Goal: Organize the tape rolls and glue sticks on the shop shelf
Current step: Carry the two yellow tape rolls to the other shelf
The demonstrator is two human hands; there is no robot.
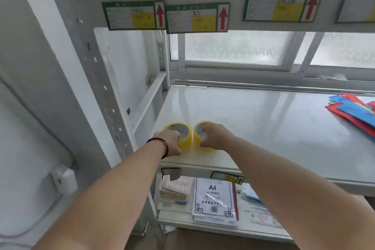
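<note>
Now, shelf (263,128): white, at mid height.
Left tape roll (183,135): yellow, near shelf's front-left corner, left hand (169,144) grip closed around it.
Right tape roll (199,136): yellow, just beside the first, right hand (214,136) grip closed around it.

White metal shelving (263,119) before a bright frosted window (239,48)

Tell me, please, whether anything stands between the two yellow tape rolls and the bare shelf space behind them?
Nothing visible does. Both yellow tape rolls sit near the front edge of the shelf, which lies bare behind them; the coloured packets lie far right.
</note>
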